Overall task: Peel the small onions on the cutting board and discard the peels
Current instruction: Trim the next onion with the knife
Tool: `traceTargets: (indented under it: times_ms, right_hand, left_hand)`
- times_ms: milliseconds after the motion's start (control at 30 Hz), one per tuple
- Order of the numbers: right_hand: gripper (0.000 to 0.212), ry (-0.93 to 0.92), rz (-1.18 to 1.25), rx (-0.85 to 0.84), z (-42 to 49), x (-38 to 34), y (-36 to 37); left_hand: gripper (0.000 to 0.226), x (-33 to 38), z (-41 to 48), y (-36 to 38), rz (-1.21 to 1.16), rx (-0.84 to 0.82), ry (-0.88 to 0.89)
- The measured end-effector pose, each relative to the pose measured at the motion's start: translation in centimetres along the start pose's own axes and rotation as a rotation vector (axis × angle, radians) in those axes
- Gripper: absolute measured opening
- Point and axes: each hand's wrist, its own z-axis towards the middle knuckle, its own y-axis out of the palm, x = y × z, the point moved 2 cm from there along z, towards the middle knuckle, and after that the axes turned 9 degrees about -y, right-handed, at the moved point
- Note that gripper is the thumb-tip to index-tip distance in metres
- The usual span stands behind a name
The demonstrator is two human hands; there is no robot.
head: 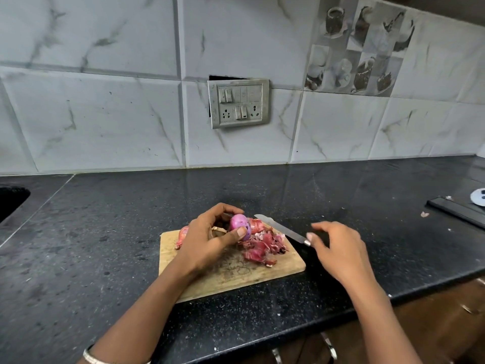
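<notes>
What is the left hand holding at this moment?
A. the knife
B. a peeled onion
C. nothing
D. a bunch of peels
B: the left hand pinches a peeled purple onion over the cutting board, while the knife lies apart, to its right.

peeled onion (239, 225): was seen as pale purple.
peels (262, 248): were seen as reddish pink.
cutting board (236, 277): was grained light brown.
countertop (341, 195): was speckled black.
wall tiles (105, 114): were veined grey on white.
</notes>
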Motion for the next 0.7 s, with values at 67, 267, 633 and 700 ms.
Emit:
traceTargets:
  times_ms: [67, 267, 633, 700]
  right_hand:
    - [0.04, 0.06, -0.102, -0.132, 0.1, 1.0, 0.5]
    - [0.016, 0.066, -0.097, -0.085, 0.0, -0.1, 1.5]
    - [0.031, -0.084, 0.325, -0.022, -6.2, -7.0, -1.7]
    - [0.047, -0.148, 0.358, -0.068, -7.4, -8.5, -0.9]
  left_hand:
    - [0.027, 0.0, -0.1, 0.0, 0.034, -0.011, 0.006]
    - [0.028, 0.5, -0.7, -0.2, 0.07, -0.042, 0.005]
    - [0.036, 0.1, -2.3, -1.2, 0.178, -0.01, -0.012]
    - [0.038, 0.1, -2.3, -1.1, 0.195, -0.003, -0.003]
